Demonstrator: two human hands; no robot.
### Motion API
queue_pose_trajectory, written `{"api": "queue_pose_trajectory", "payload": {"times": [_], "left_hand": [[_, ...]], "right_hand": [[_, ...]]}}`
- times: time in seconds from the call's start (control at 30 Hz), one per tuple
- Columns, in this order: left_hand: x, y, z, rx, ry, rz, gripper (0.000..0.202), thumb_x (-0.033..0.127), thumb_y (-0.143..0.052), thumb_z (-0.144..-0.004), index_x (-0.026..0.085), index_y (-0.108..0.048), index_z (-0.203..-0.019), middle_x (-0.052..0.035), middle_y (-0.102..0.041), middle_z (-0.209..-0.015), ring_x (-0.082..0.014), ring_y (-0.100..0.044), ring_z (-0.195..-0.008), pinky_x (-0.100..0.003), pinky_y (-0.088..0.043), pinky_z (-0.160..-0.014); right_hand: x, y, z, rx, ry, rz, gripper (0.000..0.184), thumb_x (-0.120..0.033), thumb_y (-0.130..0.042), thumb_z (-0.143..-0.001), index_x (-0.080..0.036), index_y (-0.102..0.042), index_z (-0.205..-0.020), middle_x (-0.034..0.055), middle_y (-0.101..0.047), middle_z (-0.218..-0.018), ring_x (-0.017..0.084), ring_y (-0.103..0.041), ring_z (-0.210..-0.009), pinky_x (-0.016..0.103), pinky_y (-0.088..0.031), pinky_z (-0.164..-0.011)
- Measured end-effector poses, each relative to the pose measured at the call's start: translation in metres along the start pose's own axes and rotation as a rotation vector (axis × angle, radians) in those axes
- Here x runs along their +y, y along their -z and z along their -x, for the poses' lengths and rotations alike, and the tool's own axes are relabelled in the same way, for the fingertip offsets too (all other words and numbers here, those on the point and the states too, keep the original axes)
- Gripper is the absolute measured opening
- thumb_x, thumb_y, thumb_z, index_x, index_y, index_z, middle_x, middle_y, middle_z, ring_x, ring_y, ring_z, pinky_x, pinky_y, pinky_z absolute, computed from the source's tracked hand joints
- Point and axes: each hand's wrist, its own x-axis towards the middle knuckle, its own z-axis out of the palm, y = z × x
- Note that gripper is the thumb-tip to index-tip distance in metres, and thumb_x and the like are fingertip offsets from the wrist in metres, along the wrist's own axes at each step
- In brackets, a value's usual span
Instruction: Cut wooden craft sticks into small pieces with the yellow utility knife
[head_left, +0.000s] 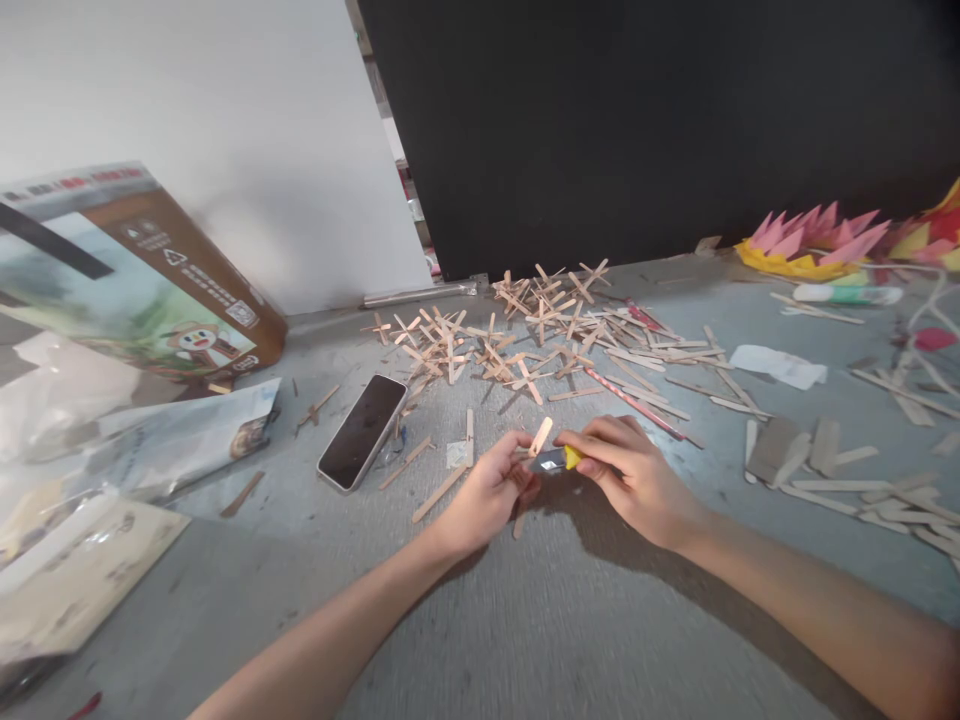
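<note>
My left hand [491,490] is closed on a short wooden craft stick [540,436], which points up and to the right. My right hand [630,472] is closed on a small yellow-handled utility knife [559,459], whose blade end meets the stick near my left fingers. Both hands hover just above the grey floor [525,620]. Beyond them lies a pile of wooden crosses [517,330] made of glued sticks.
A phone [363,431] lies face up left of my hands. A cardboard box [135,270] and plastic bags [112,450] sit at the left. Loose sticks [840,480], a white paper scrap [780,365], a glue tube [847,294] and pink-yellow paper flowers [817,245] lie at the right.
</note>
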Motion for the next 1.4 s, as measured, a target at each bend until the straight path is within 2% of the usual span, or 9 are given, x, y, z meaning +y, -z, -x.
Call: {"api": "queue_pose_trajectory", "payload": {"times": [0.07,0.17,0.37,0.5,0.67,0.83,1.03,1.23,1.4], "left_hand": [[0.001,0.000,0.000,-0.024,0.031,-0.032,0.022,0.041,-0.059,-0.101,0.019,-0.059,-0.105,0.0053,-0.049,-0.065,-0.0088,-0.039,-0.050,-0.020,-0.033,-0.049],[-0.001,0.000,-0.002,-0.029,0.082,-0.067,0.029,0.046,-0.058,-0.100,0.019,-0.057,-0.087,0.0034,-0.051,-0.064,-0.0087,-0.041,-0.047,-0.021,-0.035,-0.043],[-0.004,-0.001,-0.004,0.053,0.088,-0.064,0.036,0.048,-0.059,-0.096,0.020,-0.051,-0.075,0.0019,-0.052,-0.060,-0.0088,-0.043,-0.051,-0.020,-0.034,-0.047],[-0.002,-0.003,-0.003,0.063,0.110,-0.112,0.029,0.039,-0.060,-0.091,0.021,-0.046,-0.074,0.0041,-0.050,-0.060,-0.0079,-0.040,-0.052,-0.020,-0.032,-0.049],[-0.003,-0.002,-0.002,0.028,0.066,-0.262,0.010,0.025,-0.056,-0.084,0.020,-0.049,-0.078,0.0068,-0.042,-0.062,-0.0071,-0.034,-0.056,-0.020,-0.029,-0.054],[-0.005,-0.003,-0.002,0.048,0.033,-0.228,0.013,0.025,-0.048,-0.089,0.020,-0.046,-0.077,0.0056,-0.040,-0.065,-0.0079,-0.033,-0.058,-0.020,-0.028,-0.054],[-0.010,-0.004,-0.002,0.031,-0.052,-0.340,0.003,0.020,-0.054,-0.088,0.018,-0.055,-0.087,0.0074,-0.036,-0.063,-0.0074,-0.030,-0.058,-0.019,-0.028,-0.055],[-0.012,-0.004,-0.002,0.070,-0.012,-0.244,0.017,0.027,-0.051,-0.093,0.020,-0.045,-0.078,0.0062,-0.039,-0.067,-0.0071,-0.031,-0.057,-0.019,-0.028,-0.053],[-0.015,-0.005,-0.002,0.061,-0.079,-0.322,0.010,0.022,-0.054,-0.090,0.020,-0.048,-0.082,0.0074,-0.037,-0.063,-0.0077,-0.031,-0.058,-0.018,-0.030,-0.055]], "right_hand": [[0.001,0.000,0.000,-0.006,0.011,-0.006,0.035,-0.026,-0.050,-0.111,-0.032,-0.071,-0.139,0.0037,-0.069,-0.094,0.023,-0.060,-0.090,0.041,-0.042,-0.086],[0.002,0.001,-0.002,0.004,0.018,-0.012,0.035,-0.023,-0.051,-0.111,-0.033,-0.071,-0.138,0.0036,-0.069,-0.096,0.023,-0.061,-0.092,0.042,-0.041,-0.089],[0.003,0.000,-0.003,0.020,-0.003,-0.002,0.033,-0.018,-0.052,-0.110,-0.031,-0.073,-0.131,0.0038,-0.072,-0.099,0.023,-0.063,-0.095,0.042,-0.041,-0.090],[0.000,-0.002,-0.002,0.022,0.006,0.015,0.032,-0.016,-0.054,-0.108,-0.029,-0.074,-0.129,0.0034,-0.070,-0.097,0.023,-0.062,-0.093,0.040,-0.041,-0.088],[-0.002,-0.002,-0.001,0.009,0.038,0.005,0.033,-0.015,-0.050,-0.109,-0.028,-0.073,-0.130,0.0035,-0.067,-0.094,0.024,-0.058,-0.092,0.041,-0.038,-0.089],[0.001,-0.002,0.000,0.017,0.017,-0.008,0.035,-0.016,-0.053,-0.109,-0.032,-0.072,-0.133,0.0030,-0.068,-0.095,0.024,-0.059,-0.092,0.041,-0.038,-0.089],[-0.001,-0.004,-0.001,0.007,0.049,0.004,0.037,-0.012,-0.050,-0.108,-0.029,-0.072,-0.132,0.0036,-0.066,-0.093,0.024,-0.056,-0.092,0.042,-0.038,-0.088],[0.002,-0.004,0.000,0.028,0.020,0.005,0.033,-0.014,-0.053,-0.108,-0.029,-0.073,-0.129,0.0035,-0.068,-0.096,0.024,-0.058,-0.093,0.042,-0.039,-0.089],[0.000,-0.005,0.000,0.018,0.046,0.019,0.038,-0.007,-0.051,-0.106,-0.027,-0.071,-0.130,0.0043,-0.067,-0.096,0.024,-0.056,-0.093,0.042,-0.039,-0.088]]}}
